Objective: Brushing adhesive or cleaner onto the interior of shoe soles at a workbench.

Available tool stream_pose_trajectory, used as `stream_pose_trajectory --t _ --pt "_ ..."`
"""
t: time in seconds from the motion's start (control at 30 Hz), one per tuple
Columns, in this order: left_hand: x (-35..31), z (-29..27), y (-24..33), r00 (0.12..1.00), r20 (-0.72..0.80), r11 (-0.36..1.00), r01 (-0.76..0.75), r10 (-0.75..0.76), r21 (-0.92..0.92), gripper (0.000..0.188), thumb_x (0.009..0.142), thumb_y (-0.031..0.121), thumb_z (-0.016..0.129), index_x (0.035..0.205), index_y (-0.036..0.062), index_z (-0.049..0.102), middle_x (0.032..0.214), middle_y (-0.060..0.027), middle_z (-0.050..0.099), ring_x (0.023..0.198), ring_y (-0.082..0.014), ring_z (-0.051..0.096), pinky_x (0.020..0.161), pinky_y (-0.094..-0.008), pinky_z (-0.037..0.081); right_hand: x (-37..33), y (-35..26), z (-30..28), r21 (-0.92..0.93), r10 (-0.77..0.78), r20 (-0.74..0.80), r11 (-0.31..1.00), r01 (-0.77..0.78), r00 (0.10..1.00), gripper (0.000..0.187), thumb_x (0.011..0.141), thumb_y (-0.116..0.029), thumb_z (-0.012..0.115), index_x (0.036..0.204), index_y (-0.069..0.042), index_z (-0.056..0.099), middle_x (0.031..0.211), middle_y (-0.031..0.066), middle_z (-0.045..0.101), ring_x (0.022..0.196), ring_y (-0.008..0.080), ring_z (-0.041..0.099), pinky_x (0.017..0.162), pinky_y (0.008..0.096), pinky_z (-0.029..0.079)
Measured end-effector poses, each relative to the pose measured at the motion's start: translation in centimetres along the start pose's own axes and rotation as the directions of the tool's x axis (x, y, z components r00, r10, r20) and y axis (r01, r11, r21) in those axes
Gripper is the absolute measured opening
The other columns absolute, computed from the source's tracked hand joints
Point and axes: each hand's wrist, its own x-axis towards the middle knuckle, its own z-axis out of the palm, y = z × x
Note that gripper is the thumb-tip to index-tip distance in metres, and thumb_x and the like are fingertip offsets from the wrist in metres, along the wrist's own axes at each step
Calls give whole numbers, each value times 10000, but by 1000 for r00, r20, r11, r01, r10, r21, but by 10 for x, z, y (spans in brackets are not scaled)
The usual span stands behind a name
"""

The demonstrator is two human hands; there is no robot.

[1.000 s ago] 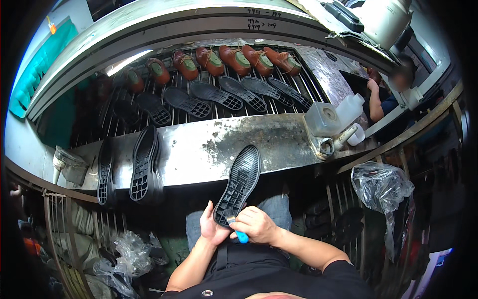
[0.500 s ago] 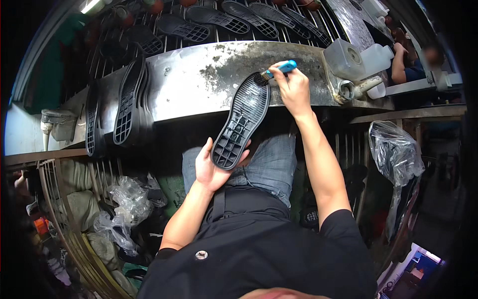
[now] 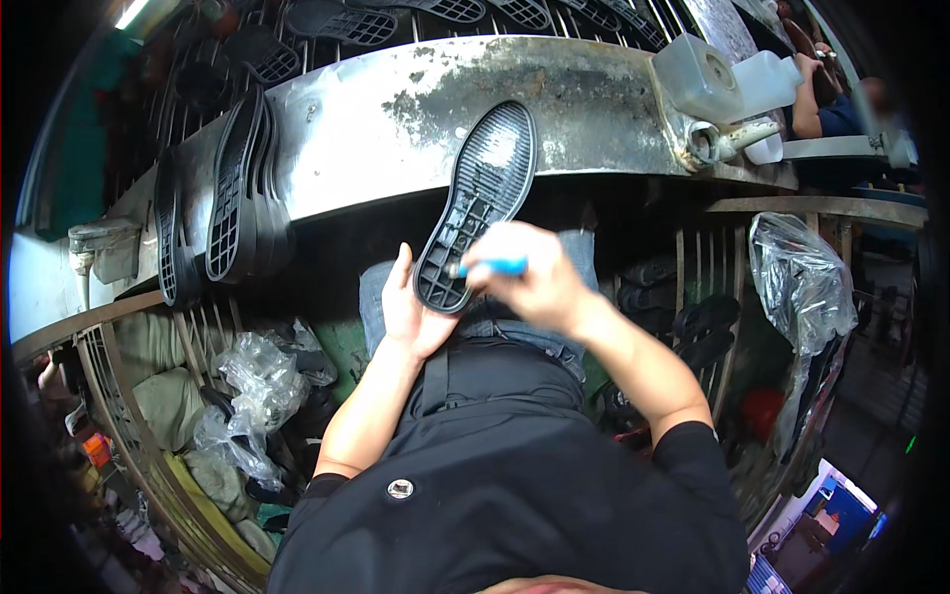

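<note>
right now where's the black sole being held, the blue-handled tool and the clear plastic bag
black sole [image 3: 482,198], head view, on the ribbed tread at its middle
blue-handled tool [image 3: 498,265], head view, on the blue handle by the right hand's fingers
clear plastic bag [image 3: 798,282], head view, on its crinkled front

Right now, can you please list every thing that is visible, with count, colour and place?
shoe sole in hand: one, black, tread up, centre, toe over the metal shelf
brush handle: one, blue, over the sole's heel
metal shelf: one, grey with dark stains, curving across the top
soles standing on edge: a few, black, left end of the shelf
soles on the rack: several, black, top edge behind the shelf
plastic jugs: two, translucent white, upper right
clear plastic bag: one, hanging at right
crumpled plastic bags: several, clear, lower left
another person's arm: one, far upper right
left hand: holds the sole's heel from below
right hand: blurred, grips the brush handle
</note>
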Motion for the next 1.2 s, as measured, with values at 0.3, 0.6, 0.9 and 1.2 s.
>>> stream_pose_trajectory --t 0.3,0.6,0.9,1.2 --pt "5 33 -8 972 -220 996 -76 84 45 733 1181 529 352 1691 2 371 1720 -277 405 1631 -468 324 1330 -593 334 89 75 -83 -347 4 -452 920 -180 892 250 1060 -292 746 1109 -57 816 959 114 802 871 254 792 793 359 604" --pt "0 28 -13 983 -179 998 -48 40 -45 783 1169 567 356 1664 -40 394 1685 -306 440 1577 -467 418 1328 -587 338 -18 9 26 -577 -347 -43 774 261 937 241 871 -184 846 1087 -100 779 890 47 736 825 264 731 834 425 554" --pt "-2 8 -4 992 -111 988 -82 67 -132 857 1163 638 274 1625 -66 433 1601 -285 556 1508 -449 519 1287 -573 395 -7 -16 2 -102 1 161 995 15 987 248 958 -254 821 1119 -67 796 922 61 772 916 316 746 858 444 563" --pt "7 25 -2 945 -312 991 -63 97 116 771 1179 559 341 1653 -44 417 1650 -298 492 1540 -473 473 1271 -575 433 81 61 -101 -301 266 -278 888 -346 923 275 1077 -285 720 1102 -24 804 805 70 744 708 141 690 678 318 541"
